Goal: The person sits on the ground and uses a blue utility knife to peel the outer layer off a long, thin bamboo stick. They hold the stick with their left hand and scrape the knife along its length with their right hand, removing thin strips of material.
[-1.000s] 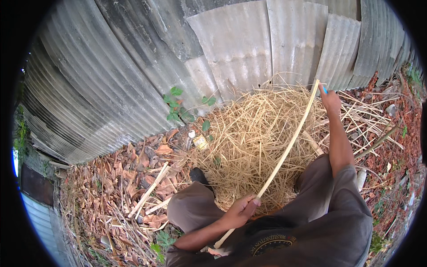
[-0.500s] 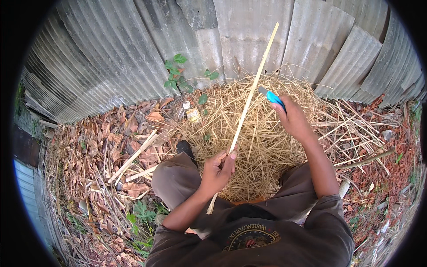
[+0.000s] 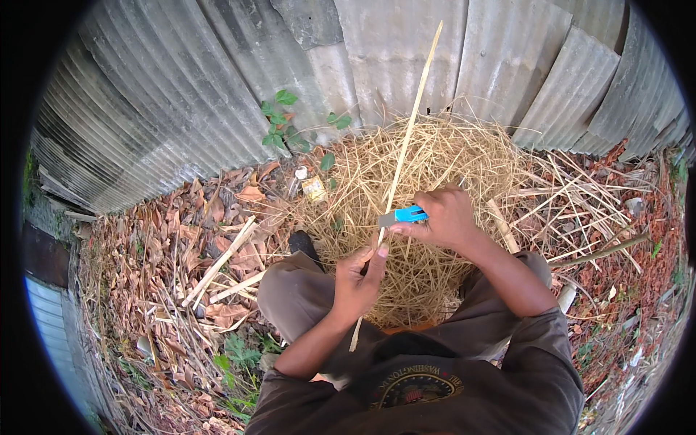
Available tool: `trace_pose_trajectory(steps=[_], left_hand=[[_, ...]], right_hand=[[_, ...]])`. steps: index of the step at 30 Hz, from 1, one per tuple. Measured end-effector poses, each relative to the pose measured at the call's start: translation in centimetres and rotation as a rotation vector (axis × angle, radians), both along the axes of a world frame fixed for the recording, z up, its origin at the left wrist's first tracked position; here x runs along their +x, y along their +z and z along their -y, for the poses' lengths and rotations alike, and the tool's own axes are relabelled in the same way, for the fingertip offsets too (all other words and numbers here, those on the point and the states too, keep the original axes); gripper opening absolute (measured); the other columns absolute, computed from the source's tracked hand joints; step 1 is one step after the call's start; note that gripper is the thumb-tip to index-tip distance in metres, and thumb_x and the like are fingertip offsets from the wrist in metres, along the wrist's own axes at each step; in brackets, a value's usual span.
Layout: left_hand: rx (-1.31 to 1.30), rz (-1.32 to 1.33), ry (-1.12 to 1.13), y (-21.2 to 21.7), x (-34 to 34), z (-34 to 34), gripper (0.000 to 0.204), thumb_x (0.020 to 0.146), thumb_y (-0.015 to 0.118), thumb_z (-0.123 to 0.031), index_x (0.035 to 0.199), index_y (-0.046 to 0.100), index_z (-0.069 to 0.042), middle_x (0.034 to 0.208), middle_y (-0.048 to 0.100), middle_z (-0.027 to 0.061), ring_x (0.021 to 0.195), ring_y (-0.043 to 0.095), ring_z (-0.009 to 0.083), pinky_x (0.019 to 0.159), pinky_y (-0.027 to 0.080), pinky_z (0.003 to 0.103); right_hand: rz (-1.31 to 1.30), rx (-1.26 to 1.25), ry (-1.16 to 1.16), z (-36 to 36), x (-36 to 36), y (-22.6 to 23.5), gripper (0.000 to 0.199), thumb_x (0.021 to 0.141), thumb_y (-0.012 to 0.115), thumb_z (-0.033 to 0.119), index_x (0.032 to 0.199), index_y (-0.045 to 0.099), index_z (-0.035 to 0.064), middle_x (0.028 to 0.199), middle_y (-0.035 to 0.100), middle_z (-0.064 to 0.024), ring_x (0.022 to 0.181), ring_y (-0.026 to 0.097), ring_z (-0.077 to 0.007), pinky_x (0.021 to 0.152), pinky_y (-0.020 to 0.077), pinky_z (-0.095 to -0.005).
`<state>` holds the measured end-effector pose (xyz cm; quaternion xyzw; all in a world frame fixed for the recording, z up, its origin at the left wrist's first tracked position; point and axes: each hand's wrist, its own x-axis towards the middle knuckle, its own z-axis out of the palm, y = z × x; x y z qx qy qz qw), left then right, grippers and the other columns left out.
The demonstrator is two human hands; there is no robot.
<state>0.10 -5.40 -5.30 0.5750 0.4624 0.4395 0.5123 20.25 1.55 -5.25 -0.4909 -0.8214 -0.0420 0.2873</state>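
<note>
While the left hand (image 3: 358, 283) pinches a long, thin, pale-yellow strip of wood or bamboo (image 3: 410, 130) between thumb and fingers, the right hand (image 3: 448, 217) curls tightly round a bright blue-handled knife (image 3: 410, 214) with a short grey blade. Strip slants up between the brown-trousered knees (image 3: 288, 291), over a straw-coloured heap of fine shavings (image 3: 464, 156); lower end runs past the left wrist. Blade lies across it just above the left hand; that low grip, I judge, steadies the strip near the edge, and spread knees leave both hands room. Beyond: grey corrugated metal sheets (image 3: 181, 87), limiting reach ahead; strip's far tip overlaps them, contact cannot be told. Loose pale sticks (image 3: 573, 190) right; dry brown leaves (image 3: 170, 246) left; small yellow packet (image 3: 314, 189) near a green leafy plant (image 3: 277, 130).
</note>
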Motion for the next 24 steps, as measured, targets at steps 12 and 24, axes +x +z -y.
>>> trace_pose_trajectory(steps=[12,24], left_hand=[[-0.039,-0.045,-0.005,0.1,-0.1,0.2,0.029,0.098,0.054,-0.014,0.123,0.061,-0.003,0.064,0.041,-0.0094,0.058,0.034,-0.0006,0.05,0.029,0.019],[-0.049,-0.069,-0.043,-0.3,-0.5,0.5,0.03,0.096,0.055,-0.01,0.126,0.061,-0.005,0.067,0.043,-0.0097,0.061,0.036,-0.0005,0.054,0.032,0.018]], right_hand=[[0.066,0.086,-0.133,-3.5,2.0,-0.1,0.072,0.076,0.05,0.079,0.053,0.05,0.011,0.041,0.045,-0.0055,0.036,0.049,-0.0249,0.044,0.0423,-0.039],[0.055,0.09,-0.152,-5.1,3.1,-1.0,0.071,0.075,0.051,0.078,0.054,0.054,0.0106,0.042,0.048,-0.0076,0.039,0.053,-0.0252,0.044,0.0425,-0.0387]])
